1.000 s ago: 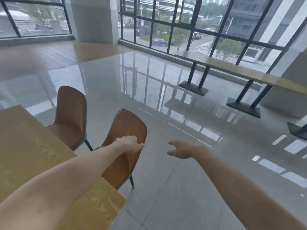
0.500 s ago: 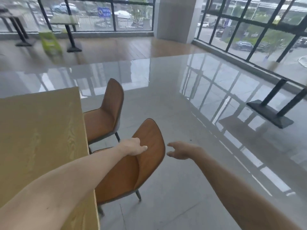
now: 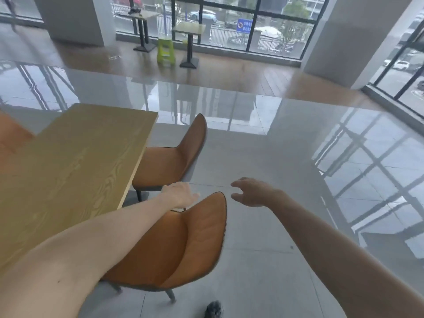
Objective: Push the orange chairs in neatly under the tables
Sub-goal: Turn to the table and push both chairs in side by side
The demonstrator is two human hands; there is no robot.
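Here, two orange chairs stand along the right-hand long edge of a wood-grain desk (image 3: 68, 171). The near orange chair (image 3: 183, 244) has its seat partly tucked beneath the desk edge, its backrest toward the open floor (image 3: 275, 226). The far orange chair (image 3: 174, 159) stands just beyond it, its seat front at the desk edge and its backrest likewise turned away from the desk. The left hand (image 3: 179, 196) rests on the top rim of the near chair's backrest, its fingers (image 3: 193, 195) extended over the rim; whether they curl round it cannot be told. The right hand (image 3: 252, 192) hovers just beside the same rim, clear of it, with its fingers (image 3: 237, 183) loosely spread and holding nothing. At the left frame edge, part of a third orange chair (image 3: 11, 134) shows on the desk's opposite side. In the background, two small pedestal tables (image 3: 189, 28) stand by the window, with a green stool (image 3: 165, 50) between them. A dark shoe (image 3: 213, 309) appears at the lower edge.
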